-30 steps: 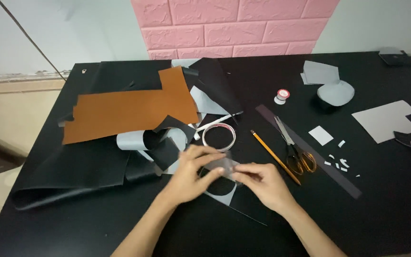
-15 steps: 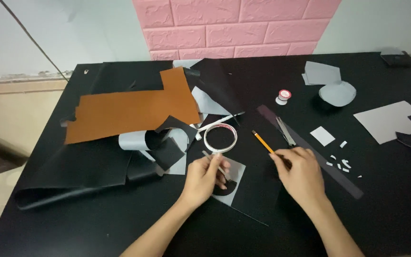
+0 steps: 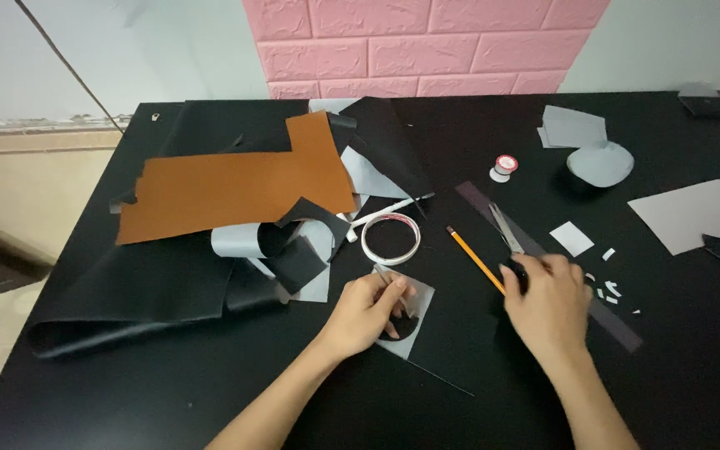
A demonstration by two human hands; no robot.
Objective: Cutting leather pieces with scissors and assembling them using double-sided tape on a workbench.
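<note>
Nearest the camera, two bare forearms reach up onto the black worktop (image 3: 168,392). The left hand (image 3: 368,312) is curled over a small grey sheet (image 3: 417,321) with a dark rounded cut-out in it, fingers pinching its upper edge and pressing it flat against the worktop. The right hand (image 3: 547,300) lies well apart to the right, closed over the handles of a pair of scissors (image 3: 506,229) — only the blades stick out past the knuckles, pointing away from the person. The scissors rest on a long dark strip (image 3: 618,329) that runs diagonally under the hand.

Just left of that hand lies a yellow pencil (image 3: 477,260), also diagonal, its tip pointing away from the person. Between the two hands and a little farther off sits a white tape ring (image 3: 390,237), with a white pen (image 3: 385,212) touching its far side. Small white scraps (image 3: 606,287) are scattered right of the right hand, near a small white square (image 3: 572,238).

To the left, curled grey and black offcuts (image 3: 285,250) pile against a large brown sheet (image 3: 235,187), which lies on folded black material (image 3: 160,292). Farther back stand a small spool (image 3: 503,167), a rounded grey piece (image 3: 600,163) and a grey stack (image 3: 572,127); a larger grey sheet (image 3: 687,217) lies at the right. Beyond the worktop — a pink brick-pattern wall (image 3: 427,42).
</note>
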